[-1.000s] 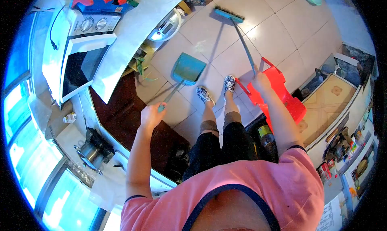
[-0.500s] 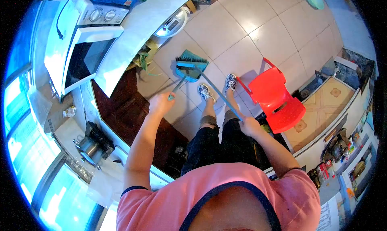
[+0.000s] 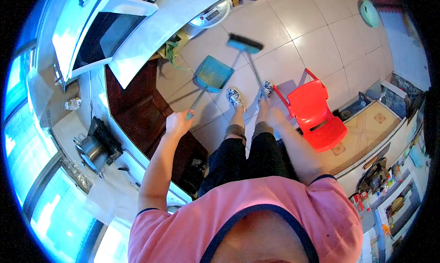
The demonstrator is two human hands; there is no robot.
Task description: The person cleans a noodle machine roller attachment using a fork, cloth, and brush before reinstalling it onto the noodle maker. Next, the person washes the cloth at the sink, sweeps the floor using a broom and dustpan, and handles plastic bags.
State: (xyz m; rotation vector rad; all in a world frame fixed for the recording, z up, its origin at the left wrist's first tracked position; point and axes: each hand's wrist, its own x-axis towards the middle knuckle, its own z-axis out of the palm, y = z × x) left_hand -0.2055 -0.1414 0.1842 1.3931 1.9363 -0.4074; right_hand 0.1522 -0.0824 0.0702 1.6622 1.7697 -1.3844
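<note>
My left hand [image 3: 178, 124] is closed round the handle of a blue dustpan [image 3: 213, 73], whose pan rests on the tiled floor ahead of my feet. My right hand [image 3: 273, 118], smeared by motion, grips the upper end of a long-handled broom [image 3: 246, 44]. The broom's dark bristles point away from me, and its blue head is apart from the dustpan, beyond it to the right. Whether the bristles touch the floor I cannot tell. My patterned shoes [image 3: 235, 97] stand between the two handles.
A red plastic chair [image 3: 313, 108] stands close on my right, beside a low tiled surface [image 3: 366, 130]. To the left are a dark brown cabinet [image 3: 137, 98], a white oven [image 3: 107, 33] and a metal pot [image 3: 91, 152]. A green basin [image 3: 369, 14] lies far right.
The broom head has left the dustpan and moved forward and right. My right hand has shifted forward with the handle. The dustpan stays near its place, its pan now uncovered.
</note>
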